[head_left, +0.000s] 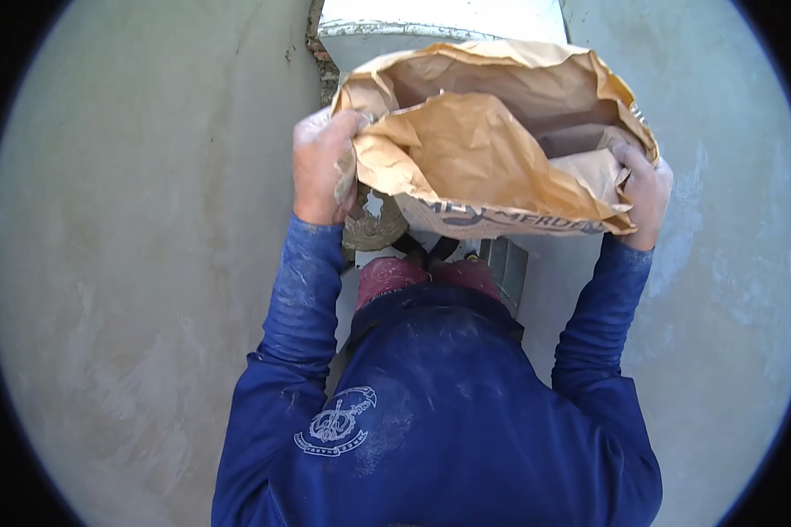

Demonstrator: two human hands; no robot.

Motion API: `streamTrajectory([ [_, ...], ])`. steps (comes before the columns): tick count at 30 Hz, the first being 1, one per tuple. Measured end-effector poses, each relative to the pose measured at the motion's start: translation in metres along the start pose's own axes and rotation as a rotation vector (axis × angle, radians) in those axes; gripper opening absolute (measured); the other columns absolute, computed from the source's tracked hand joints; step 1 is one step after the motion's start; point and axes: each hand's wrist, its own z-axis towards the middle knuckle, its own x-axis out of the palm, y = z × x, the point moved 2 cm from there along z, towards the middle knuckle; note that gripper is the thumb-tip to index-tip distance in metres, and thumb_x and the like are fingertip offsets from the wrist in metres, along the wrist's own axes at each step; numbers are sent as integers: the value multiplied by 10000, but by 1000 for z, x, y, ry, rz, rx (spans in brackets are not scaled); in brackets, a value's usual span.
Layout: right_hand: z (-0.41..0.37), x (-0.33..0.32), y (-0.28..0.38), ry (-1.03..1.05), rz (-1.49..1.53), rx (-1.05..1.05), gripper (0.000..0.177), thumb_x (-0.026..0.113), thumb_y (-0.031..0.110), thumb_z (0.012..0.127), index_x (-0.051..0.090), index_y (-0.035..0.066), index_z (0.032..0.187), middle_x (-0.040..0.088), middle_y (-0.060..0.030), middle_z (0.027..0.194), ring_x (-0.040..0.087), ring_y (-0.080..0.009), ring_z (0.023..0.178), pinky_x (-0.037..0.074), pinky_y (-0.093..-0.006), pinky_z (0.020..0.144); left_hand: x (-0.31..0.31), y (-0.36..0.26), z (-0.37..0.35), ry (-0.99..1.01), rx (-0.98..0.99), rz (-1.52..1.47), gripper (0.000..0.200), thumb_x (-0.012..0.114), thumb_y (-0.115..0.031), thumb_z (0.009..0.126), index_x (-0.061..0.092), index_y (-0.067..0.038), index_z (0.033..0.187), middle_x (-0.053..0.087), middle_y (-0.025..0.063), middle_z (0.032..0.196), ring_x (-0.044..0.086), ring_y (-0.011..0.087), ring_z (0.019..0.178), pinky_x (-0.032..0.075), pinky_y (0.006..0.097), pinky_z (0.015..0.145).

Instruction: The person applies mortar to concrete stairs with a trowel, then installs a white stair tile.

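A large brown paper sack is held up in front of me, its wide mouth facing up toward the camera. The rim is crumpled and folded over, and dark printed letters run along its near side. My left hand, dusted with pale powder, grips the rim at the left end. At the right end my right hand is closed on the rim, thumb over the inside edge. Inside the sack I see only creased paper; its bottom is hidden.
Below the sack's left side is a round, mud-crusted container. A white-topped block stands beyond the sack, with rough rubble along its left edge. A grey box-like object is beside my legs. Smooth grey surfaces flank me.
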Motion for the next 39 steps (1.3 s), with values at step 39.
streamTrajectory([
  [39,21,70,-25,-168,-1019,-599,327,710,222,838,692,5,1082,669,-186,1036,613,-338,1054,487,-423,921,-51,66,58,-8,157,312,273,647,-153,891,723,36,1074,671,-7,843,555,57,719,453,237,644],
])
